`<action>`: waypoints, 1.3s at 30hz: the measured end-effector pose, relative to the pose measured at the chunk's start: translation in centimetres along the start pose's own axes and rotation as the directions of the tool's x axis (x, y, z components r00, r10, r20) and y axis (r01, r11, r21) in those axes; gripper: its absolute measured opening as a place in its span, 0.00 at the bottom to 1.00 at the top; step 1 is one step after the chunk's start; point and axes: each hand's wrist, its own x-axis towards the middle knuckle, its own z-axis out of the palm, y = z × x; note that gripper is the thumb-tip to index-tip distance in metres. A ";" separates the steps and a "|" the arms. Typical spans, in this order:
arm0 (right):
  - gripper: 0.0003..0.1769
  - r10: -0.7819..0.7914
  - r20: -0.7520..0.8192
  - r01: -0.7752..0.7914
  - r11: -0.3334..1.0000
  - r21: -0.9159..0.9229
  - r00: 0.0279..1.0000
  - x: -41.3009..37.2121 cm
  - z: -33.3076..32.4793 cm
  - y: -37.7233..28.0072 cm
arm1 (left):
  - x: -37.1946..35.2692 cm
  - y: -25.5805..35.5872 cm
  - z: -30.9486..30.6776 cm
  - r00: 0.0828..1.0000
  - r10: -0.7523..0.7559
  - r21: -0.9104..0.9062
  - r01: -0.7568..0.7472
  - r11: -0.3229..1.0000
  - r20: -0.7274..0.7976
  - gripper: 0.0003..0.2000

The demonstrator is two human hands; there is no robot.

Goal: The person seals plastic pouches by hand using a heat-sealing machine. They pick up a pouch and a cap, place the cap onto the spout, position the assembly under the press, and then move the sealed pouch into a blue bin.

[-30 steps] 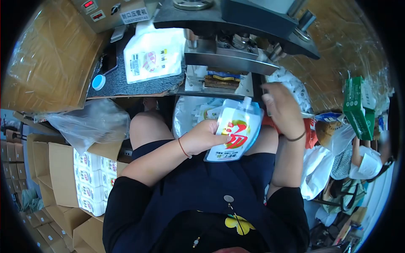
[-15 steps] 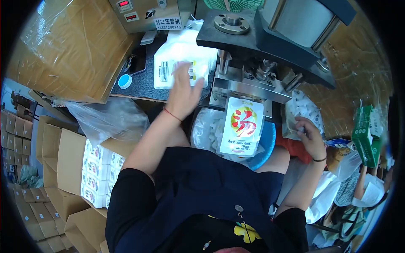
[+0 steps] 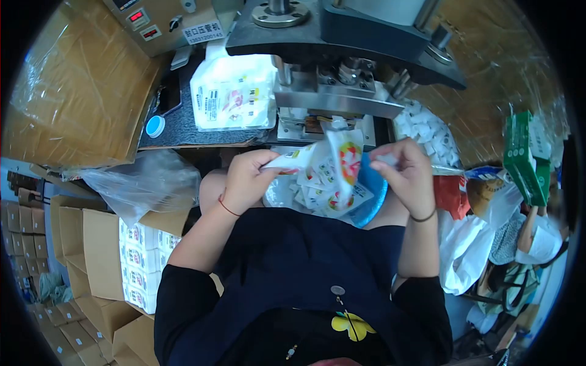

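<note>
Pouch in hand, seen from the wearer's seat. The left hand (image 3: 247,178) has its thumb and fingers clamped on one edge of the printed pouch (image 3: 343,160); the rest extends, blurred, beyond the fingertips toward the right hand (image 3: 408,174), over loose pouches (image 3: 312,192) in a blue basin (image 3: 377,204). The right thumb and fingers pinch a small white piece (image 3: 386,160), just beside the pouch; whether the two touch cannot be told.

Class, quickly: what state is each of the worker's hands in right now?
Left hand: closed, its grip pinching a printed pouch.
Right hand: fingers curled, holding a small whitish piece; exactly what cannot be told.
</note>
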 end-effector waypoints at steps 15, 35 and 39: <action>0.08 -0.032 -0.066 0.044 0.980 0.194 0.997 0.9 3.6 -0.6 | -0.7 1.2 7.1 0.924 -0.153 -0.303 0.266 0.915 0.350 0.13; 0.18 0.117 -0.027 -0.088 0.554 -0.828 0.993 2.3 -6.1 7.2 | 3.4 2.3 6.0 0.781 -0.285 -0.649 0.622 0.437 0.556 0.15; 0.16 0.133 -0.078 -0.141 0.577 -0.804 0.988 2.2 -5.5 8.1 | 4.7 2.5 5.4 0.799 -0.294 -0.673 0.600 0.433 0.524 0.16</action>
